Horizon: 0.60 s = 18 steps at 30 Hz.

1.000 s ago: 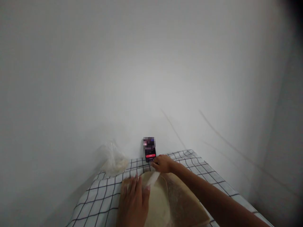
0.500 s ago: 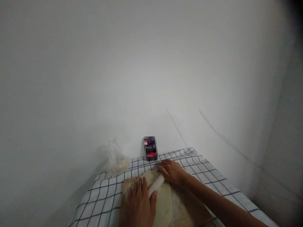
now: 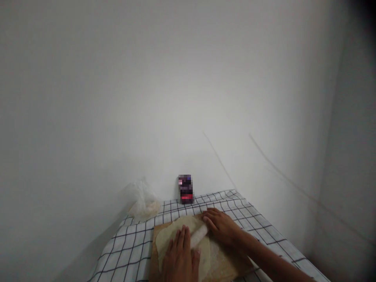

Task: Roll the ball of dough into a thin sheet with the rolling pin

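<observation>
A pale rolling pin lies slantwise across a thin flat sheet of dough. My left hand is on its near end, thumb on one side and long fingers on the other; the palm hides that end. At the far end, my right hand is closed over the pin with fingers curled. Under the dough is a floured wooden board, bare on its right part.
A black-and-white checked cloth covers the table. A clear plastic bag with something pale inside sits at the back left. A dark, pixelated upright object leans near the white wall.
Both hands and the rolling pin have shifted a little to the right over the dough. More of the dough's left edge shows. The view has tilted slightly.
</observation>
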{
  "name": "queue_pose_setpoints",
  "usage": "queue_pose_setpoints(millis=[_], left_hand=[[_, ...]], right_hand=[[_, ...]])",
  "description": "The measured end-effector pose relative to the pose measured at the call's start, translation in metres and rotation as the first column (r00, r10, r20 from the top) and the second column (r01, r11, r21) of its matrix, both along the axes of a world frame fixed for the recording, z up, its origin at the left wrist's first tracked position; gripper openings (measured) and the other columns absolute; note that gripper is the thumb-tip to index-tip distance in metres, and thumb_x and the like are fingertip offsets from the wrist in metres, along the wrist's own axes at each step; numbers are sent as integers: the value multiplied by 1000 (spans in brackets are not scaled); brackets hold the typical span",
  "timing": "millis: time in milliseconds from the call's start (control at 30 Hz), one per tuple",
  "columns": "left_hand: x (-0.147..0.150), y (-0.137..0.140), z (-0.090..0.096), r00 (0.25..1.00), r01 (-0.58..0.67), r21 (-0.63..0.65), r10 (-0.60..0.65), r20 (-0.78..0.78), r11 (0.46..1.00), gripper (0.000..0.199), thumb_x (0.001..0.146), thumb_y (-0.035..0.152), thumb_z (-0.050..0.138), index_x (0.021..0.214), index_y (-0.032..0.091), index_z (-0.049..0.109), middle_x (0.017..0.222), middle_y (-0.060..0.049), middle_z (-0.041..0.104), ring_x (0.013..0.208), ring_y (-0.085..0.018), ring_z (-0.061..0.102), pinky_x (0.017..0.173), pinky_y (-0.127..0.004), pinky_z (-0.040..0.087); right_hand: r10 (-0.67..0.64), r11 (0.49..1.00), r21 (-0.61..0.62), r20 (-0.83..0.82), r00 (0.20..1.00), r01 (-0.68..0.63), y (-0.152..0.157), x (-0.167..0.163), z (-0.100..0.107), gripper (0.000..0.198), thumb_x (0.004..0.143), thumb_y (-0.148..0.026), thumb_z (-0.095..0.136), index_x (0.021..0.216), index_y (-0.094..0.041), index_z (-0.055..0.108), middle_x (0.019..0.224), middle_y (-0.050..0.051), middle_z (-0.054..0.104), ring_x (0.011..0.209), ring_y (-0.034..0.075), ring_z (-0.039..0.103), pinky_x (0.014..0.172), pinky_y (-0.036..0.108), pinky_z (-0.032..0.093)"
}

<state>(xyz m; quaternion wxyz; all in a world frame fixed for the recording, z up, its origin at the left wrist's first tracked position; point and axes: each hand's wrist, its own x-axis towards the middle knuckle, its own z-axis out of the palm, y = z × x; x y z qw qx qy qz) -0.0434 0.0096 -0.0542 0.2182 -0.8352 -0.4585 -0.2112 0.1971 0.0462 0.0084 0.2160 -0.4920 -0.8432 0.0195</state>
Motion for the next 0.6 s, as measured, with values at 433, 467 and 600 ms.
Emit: queue_pose_setpoints(millis=[433,467,600], left_hand=[[-17,44,2,991,-116,53,112,71,992,42,106,36,40,133,19,67,138,-12,68,131,-32,62,109,-58,51],[-14,41,5,989,-128,49,124,80,991,42,106,37,40,134,19,66,138,-12,68,131,-32,61,110,-58,50],[-4,24,21,988,-140,6,139,65,990,49,104,41,40,140,15,62,143,-13,64,135,-34,58,111,-57,48]], right_hand=[[-210,974,-50,154,965,220,61,-39,10,57,107,-38,25,96,-17,78,106,16,76,97,28,73,82,38,51],[-203,976,-52,149,968,213,60,-37,8,56,107,-37,26,97,-18,77,107,15,76,98,28,72,84,37,51],[-154,986,-50,113,982,161,45,-27,4,53,108,-36,26,103,-20,77,109,12,77,109,26,69,96,37,49]])
